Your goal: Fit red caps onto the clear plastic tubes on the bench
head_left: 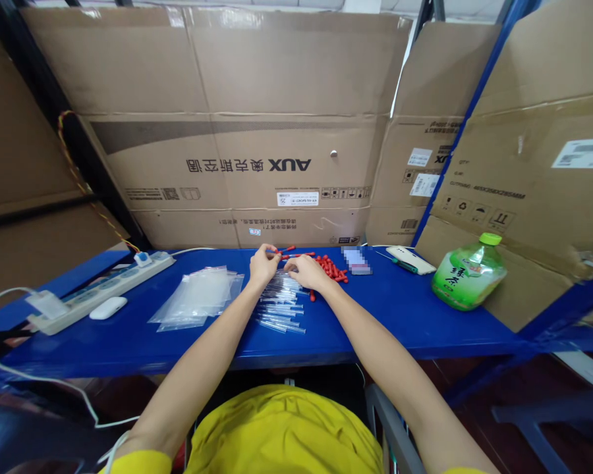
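Observation:
My left hand is bent over the far middle of the blue table, its fingertips pinched at one end of a thin clear tube with red ends. Close beside it, my right hand has its fingers curled together towards the left fingertips; what they hold is hidden. Below both hands lies a pile of clear plastic tubes, mostly side by side. Just right of my right hand is a heap of small red caps. Another red piece lies behind the hands.
Flat clear plastic bags lie left of the tubes. Farther left are a white power strip and a white earphone case. To the right are a blurred-out rectangle, a green-handled screwdriver and a green bottle. Cardboard walls the back.

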A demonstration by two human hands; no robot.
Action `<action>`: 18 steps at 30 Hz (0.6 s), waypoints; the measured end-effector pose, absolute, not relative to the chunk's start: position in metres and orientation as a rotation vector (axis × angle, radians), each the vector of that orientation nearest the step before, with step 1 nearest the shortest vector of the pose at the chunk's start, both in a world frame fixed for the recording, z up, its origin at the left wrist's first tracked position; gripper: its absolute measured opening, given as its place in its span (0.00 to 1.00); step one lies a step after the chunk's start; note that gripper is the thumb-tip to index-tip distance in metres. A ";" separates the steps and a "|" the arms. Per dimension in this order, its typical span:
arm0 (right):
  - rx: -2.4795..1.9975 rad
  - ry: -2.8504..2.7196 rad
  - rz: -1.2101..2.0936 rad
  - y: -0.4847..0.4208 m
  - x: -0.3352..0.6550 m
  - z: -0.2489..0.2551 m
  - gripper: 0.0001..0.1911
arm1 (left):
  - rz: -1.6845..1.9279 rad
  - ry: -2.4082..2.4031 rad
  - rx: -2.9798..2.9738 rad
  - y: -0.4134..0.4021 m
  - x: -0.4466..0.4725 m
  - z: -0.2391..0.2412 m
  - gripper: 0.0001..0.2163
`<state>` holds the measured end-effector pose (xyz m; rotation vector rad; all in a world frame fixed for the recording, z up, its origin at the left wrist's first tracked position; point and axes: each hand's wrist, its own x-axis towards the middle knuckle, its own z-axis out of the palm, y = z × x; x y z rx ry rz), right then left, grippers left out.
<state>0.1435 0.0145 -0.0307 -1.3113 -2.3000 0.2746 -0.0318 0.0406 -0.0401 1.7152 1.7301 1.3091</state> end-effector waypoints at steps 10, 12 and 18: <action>-1.315 -2.007 0.191 0.019 0.151 -0.024 0.10 | 1.291 1.359 1.748 0.043 -0.021 -0.042 0.11; -1.331 -2.002 0.146 0.020 0.158 -0.019 0.05 | 1.284 1.320 1.850 0.041 -0.021 -0.039 0.13; -1.595 -1.785 0.055 0.029 0.197 -0.006 0.11 | 1.188 1.658 2.247 0.043 -0.037 -0.040 0.07</action>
